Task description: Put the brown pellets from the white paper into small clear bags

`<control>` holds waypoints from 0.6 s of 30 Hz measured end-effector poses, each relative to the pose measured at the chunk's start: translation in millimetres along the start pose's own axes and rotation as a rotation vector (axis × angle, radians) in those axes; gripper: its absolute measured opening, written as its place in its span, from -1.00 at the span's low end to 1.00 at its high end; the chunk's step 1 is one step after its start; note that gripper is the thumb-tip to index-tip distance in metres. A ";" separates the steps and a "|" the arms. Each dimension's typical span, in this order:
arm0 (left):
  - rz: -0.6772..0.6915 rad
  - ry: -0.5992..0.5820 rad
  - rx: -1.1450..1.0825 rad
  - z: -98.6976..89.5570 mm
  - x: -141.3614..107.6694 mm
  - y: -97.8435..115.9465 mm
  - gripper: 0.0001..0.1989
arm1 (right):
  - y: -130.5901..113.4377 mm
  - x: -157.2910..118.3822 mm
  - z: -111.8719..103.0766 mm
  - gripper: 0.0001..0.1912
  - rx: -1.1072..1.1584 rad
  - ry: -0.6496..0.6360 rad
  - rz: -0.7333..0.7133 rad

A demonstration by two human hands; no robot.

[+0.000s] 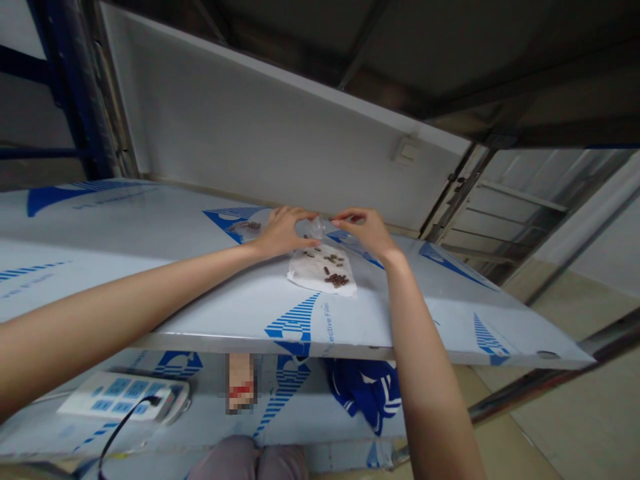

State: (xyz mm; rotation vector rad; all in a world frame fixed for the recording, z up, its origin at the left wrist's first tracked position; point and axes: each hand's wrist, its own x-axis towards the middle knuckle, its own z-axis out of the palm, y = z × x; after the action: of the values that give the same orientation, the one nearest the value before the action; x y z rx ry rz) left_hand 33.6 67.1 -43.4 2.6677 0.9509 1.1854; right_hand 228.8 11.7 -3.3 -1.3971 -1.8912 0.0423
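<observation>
My left hand [283, 231] pinches a small clear plastic bag [317, 227] between thumb and fingertips, above a white tissue [320, 272]. My right hand [363, 231] is a little to the right, its fingertips pressed together close to the plastic, and I cannot tell if they hold anything. Several small brown capsules [337, 281] lie on the tissue in loose groups. A few more brown pieces [250, 225] lie on the table beyond my left hand.
The steel table [280, 313] wears blue-and-white protective film, and a wall panel with a switch plate [406, 150] stands behind it. On the lower shelf are a white box with blue buttons [123, 397], a black cable, a blurred object, and a blue cloth [367, 393].
</observation>
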 end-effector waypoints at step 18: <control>-0.128 0.079 -0.045 0.4 6.0 -9.3 -0.49 | 0.6 -8.3 11.1 -0.85 -0.137 -0.679 0.236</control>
State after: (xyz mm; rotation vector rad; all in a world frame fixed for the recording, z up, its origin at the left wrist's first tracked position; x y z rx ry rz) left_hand 32.2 78.0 -42.6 2.5010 1.0753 1.2768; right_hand 223.6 9.5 -16.0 -1.8540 -2.2770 0.5767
